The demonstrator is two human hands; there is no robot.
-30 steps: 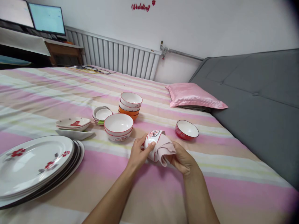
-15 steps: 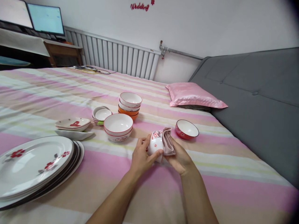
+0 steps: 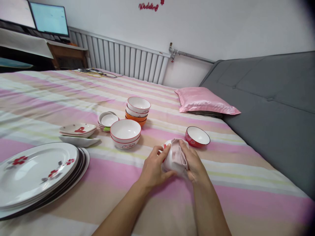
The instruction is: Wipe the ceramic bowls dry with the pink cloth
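In front of me a white bowl (image 3: 168,163) with a red pattern is tipped on its side. My left hand (image 3: 153,167) grips it from the left, fingers over the top and thumb below. A folded pale pink cloth (image 3: 177,151) lies against the bowl's outside, and my right hand (image 3: 194,163) is closed on it, pressing it to the bowl from the right. The cloth and fingers hide much of the bowl. Just beyond my right hand stands a red bowl (image 3: 197,136) with a white inside.
Two nested white bowls (image 3: 125,130) stand left of my hands, before a taller bowl stack (image 3: 136,113). Small dishes (image 3: 109,120), leaf-shaped dishes (image 3: 78,130) and stacked plates (image 3: 36,173) are further left. A pink pillow (image 3: 206,100) lies by the grey headboard (image 3: 265,105).
The cloth has moved from the bowl's right end over its side facing me, covering more of the pattern. My right hand has shifted up with it; the bowl has turned slightly.
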